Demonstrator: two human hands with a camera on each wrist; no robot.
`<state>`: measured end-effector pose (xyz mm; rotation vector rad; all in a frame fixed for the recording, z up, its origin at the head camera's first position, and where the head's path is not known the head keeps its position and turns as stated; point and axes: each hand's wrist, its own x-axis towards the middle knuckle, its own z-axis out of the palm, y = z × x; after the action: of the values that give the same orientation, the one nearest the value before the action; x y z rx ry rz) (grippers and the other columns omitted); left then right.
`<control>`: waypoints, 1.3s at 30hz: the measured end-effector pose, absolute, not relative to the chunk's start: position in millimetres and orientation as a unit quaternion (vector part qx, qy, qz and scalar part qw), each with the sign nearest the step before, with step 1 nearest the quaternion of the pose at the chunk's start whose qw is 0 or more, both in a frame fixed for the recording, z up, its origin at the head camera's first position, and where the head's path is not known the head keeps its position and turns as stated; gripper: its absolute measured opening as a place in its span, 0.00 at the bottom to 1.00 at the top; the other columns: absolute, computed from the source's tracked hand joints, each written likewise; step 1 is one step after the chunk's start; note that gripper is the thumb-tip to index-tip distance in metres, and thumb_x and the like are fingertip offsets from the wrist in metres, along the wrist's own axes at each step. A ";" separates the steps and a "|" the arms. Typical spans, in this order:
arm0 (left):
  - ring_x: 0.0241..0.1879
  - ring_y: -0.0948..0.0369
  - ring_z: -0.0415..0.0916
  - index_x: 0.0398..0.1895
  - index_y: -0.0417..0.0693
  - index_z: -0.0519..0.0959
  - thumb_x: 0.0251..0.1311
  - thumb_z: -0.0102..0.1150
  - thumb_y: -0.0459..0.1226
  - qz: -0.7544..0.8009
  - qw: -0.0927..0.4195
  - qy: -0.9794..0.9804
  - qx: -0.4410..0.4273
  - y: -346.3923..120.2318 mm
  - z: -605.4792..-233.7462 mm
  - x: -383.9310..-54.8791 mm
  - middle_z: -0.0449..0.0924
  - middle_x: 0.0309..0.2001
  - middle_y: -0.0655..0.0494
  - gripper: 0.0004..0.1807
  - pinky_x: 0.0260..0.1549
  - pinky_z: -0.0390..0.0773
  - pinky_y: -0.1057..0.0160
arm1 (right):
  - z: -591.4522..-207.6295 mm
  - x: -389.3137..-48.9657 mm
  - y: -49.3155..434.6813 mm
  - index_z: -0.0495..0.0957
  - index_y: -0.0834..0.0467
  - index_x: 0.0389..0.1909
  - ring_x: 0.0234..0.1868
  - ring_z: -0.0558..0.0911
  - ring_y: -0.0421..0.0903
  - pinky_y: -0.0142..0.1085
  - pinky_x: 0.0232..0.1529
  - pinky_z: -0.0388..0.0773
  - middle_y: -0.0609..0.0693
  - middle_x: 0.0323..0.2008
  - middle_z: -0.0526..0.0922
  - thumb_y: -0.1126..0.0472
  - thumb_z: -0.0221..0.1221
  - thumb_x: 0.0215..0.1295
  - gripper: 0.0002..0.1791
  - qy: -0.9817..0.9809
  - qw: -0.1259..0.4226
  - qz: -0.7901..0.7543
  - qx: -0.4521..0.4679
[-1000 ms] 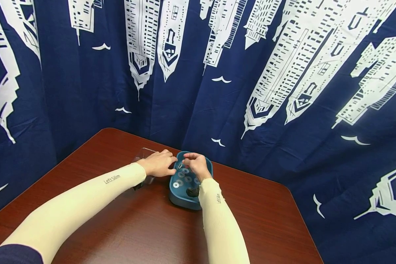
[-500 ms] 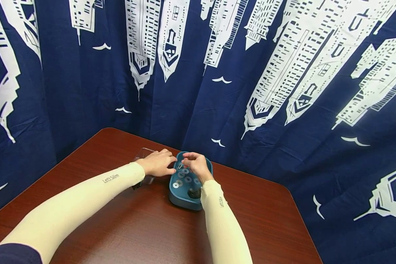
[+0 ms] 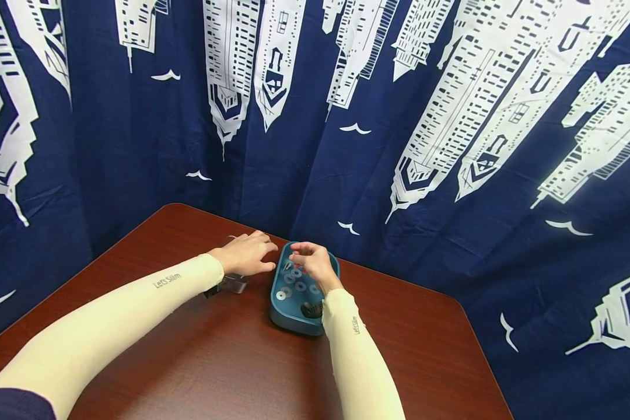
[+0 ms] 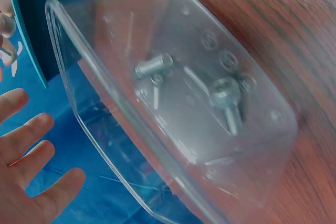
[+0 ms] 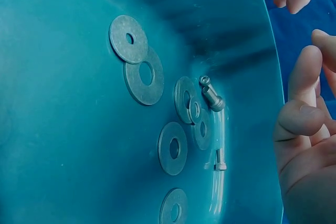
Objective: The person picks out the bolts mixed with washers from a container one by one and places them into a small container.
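My left hand (image 3: 247,254) is held over a clear plastic bin (image 3: 234,284), left of the blue tray (image 3: 296,324). In the left wrist view its fingers are spread and hold nothing; metal bolts (image 4: 153,66) and several small washers (image 4: 228,60) lie in the bin. My right hand (image 3: 315,262) hovers over the tray's far part, fingers loosely bent, with a gap between thumb and index finger and nothing visible in it. On the tray floor, the right wrist view shows several flat washers (image 5: 172,148) and small socket-head screws (image 5: 212,98).
The tray and bin stand near the far edge of a reddish-brown wooden table (image 3: 215,350). Behind it hangs a navy curtain (image 3: 294,175) with white buildings. A dark piece (image 3: 311,309) shows beside the right sleeve, over the tray.
My left hand has drawn back to the left, away from the tray's rim, and more of the bin's near side shows. The right hand has stayed almost still over the tray.
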<state>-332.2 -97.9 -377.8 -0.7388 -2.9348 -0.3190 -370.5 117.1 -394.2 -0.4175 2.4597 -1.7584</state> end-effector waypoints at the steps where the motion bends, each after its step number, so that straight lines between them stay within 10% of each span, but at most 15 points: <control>1: 0.68 0.49 0.64 0.66 0.47 0.76 0.66 0.58 0.53 -0.104 0.046 -0.964 -0.240 -99.7 -377.1 -331.7 0.74 0.65 0.46 0.30 0.64 0.69 0.42 | -394.0 -370.2 117.0 0.83 0.63 0.51 0.34 0.84 0.58 0.35 0.25 0.71 0.49 0.33 0.84 0.67 0.65 0.62 0.16 0.804 0.046 -0.576 -0.140; 8: 0.68 0.49 0.65 0.65 0.45 0.76 0.68 0.56 0.52 -0.101 0.050 -0.965 -0.237 -113.6 -373.3 -327.2 0.75 0.65 0.46 0.29 0.62 0.71 0.44 | -386.7 -365.3 117.2 0.80 0.66 0.57 0.31 0.82 0.49 0.34 0.27 0.72 0.65 0.45 0.83 0.67 0.64 0.64 0.20 0.793 0.075 -0.583 -0.157; 18: 0.64 0.49 0.68 0.62 0.45 0.79 0.65 0.59 0.50 -0.097 0.073 -0.967 -0.223 -138.8 -374.2 -325.8 0.77 0.61 0.46 0.27 0.58 0.73 0.44 | -389.4 -371.4 108.4 0.82 0.64 0.53 0.28 0.80 0.46 0.35 0.25 0.69 0.43 0.32 0.84 0.69 0.64 0.63 0.16 0.767 0.079 -0.611 -0.180; 39: 0.63 0.46 0.69 0.59 0.42 0.80 0.62 0.61 0.48 -0.101 0.103 -0.968 -0.204 -178.3 -377.7 -320.8 0.79 0.57 0.44 0.26 0.57 0.73 0.41 | -384.3 -375.2 87.7 0.85 0.56 0.48 0.29 0.79 0.42 0.33 0.28 0.74 0.46 0.35 0.85 0.66 0.65 0.63 0.12 0.750 0.106 -0.627 -0.181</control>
<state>-320.8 -178.3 -377.7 -0.6022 -2.8567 -0.2970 -375.2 87.7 -384.3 -0.5318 2.2089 -1.8477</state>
